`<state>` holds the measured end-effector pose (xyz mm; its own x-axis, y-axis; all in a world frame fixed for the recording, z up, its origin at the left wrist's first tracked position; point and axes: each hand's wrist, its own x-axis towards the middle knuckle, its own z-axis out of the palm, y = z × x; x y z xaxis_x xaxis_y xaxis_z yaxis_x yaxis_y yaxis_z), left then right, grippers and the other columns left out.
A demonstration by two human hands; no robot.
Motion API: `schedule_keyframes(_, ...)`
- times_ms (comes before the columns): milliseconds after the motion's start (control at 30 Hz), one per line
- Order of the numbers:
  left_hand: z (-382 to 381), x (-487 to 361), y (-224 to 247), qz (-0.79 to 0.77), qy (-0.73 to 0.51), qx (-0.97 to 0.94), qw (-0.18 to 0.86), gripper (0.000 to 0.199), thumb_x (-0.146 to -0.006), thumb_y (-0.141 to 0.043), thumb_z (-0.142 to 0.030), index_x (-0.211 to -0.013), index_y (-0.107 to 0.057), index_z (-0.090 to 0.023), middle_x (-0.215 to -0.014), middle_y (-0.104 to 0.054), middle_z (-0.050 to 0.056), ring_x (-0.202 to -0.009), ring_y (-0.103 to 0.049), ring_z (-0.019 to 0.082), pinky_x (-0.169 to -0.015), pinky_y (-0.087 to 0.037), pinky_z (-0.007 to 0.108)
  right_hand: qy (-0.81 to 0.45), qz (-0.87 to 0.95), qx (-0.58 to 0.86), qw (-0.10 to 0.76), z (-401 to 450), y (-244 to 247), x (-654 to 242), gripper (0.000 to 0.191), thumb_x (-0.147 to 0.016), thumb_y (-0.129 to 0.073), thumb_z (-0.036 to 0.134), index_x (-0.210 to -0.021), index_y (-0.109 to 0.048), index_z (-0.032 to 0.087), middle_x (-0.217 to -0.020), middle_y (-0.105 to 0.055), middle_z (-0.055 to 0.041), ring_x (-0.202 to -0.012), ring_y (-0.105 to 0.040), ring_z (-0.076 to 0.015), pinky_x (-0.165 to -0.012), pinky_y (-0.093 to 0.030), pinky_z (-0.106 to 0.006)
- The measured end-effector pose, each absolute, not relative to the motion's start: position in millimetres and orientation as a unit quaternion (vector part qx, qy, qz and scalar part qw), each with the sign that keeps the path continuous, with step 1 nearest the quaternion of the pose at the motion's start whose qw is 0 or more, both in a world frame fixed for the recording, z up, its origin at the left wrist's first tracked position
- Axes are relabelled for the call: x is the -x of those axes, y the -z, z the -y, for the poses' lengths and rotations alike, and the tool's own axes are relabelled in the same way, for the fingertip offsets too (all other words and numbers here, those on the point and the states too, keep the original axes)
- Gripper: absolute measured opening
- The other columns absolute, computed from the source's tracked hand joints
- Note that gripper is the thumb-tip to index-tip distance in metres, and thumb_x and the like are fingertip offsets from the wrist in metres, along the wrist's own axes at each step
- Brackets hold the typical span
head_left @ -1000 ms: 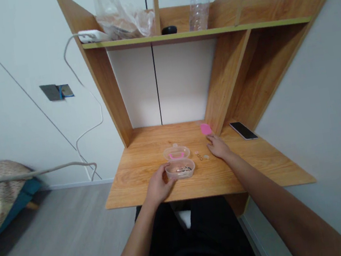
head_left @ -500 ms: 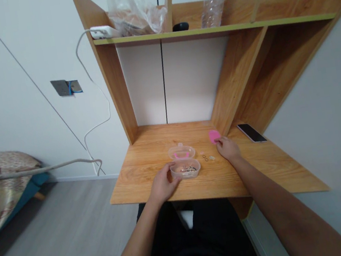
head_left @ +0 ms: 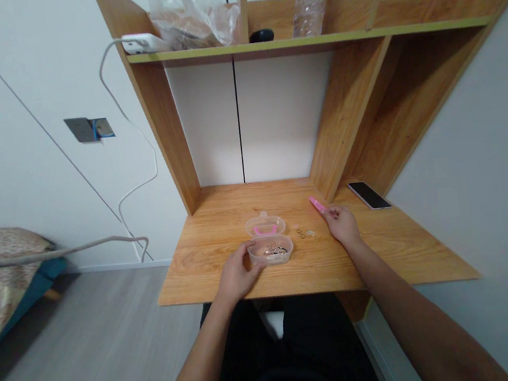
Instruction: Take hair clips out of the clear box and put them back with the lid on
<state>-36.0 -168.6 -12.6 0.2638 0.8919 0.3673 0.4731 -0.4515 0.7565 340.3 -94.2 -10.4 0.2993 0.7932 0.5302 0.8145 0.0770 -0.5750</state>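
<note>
A clear plastic box [head_left: 271,258] stands near the desk's front edge, its lid [head_left: 265,226] with a pink handle folded open behind it. Small dark and metallic pieces lie inside. My left hand [head_left: 236,272] grips the box's left side between thumb and fingers. To the right, my right hand [head_left: 342,225] pinches a flat pink piece [head_left: 317,204], tilted up nearly edge-on. Between the box and my right hand, small dark rings [head_left: 300,233] and a pale small piece [head_left: 310,233] lie on the wood.
The wooden desk [head_left: 212,228] carries a phone [head_left: 369,195] at the right. On the shelf above are a plastic bag [head_left: 198,24], a bottle [head_left: 311,0], a black round object [head_left: 261,36] and a white charger [head_left: 143,43] with its cable.
My right hand has tipped the pink piece from lying flat to nearly edge-on. My left hand keeps its hold on the box. The whole view has shifted slightly.
</note>
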Motion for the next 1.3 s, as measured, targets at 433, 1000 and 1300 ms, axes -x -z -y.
schedule_keyframes(433,169.1,34.6,10.5,-0.458,-0.404,-0.747,0.262,0.063,-0.082,-0.076,-0.035,-0.139,-0.050,-0.024,-0.135,-0.065,0.011,-0.121,-0.065,0.028,-0.105,-0.052,0.047,-0.057,0.739,0.472,0.477,191.1,10.3,-226.5,0.015,-0.101,-0.048,0.026,-0.105,-0.062,0.027,-0.120,-0.068,-0.0089,-0.117,-0.064,-0.0249,-0.106,-0.052,-0.049)
schedule_keyframes(1000,168.7,34.7,12.4,-0.450,-0.413,-0.749,0.258,0.075,-0.082,-0.076,-0.031,-0.149,-0.043,-0.025,-0.142,-0.061,0.011,-0.126,-0.062,0.028,-0.111,-0.049,0.049,-0.092,0.807,0.435,0.387,199.3,-4.2,-222.5,0.026,-0.099,-0.050,0.022,-0.124,-0.055,0.027,-0.148,-0.056,-0.0077,-0.142,-0.048,-0.0244,-0.117,-0.044,-0.051)
schedule_keyframes(1300,170.5,33.5,8.3,-0.442,-0.419,-0.749,0.262,0.067,-0.082,-0.076,-0.030,-0.143,-0.047,-0.025,-0.137,-0.063,0.010,-0.121,-0.065,0.026,-0.105,-0.053,0.044,-0.060,0.796,0.448,0.402,200.0,-6.2,-223.0,0.021,-0.092,-0.060,0.025,-0.114,-0.060,0.025,-0.157,-0.044,-0.0109,-0.146,-0.042,-0.0295,-0.118,-0.040,-0.055)
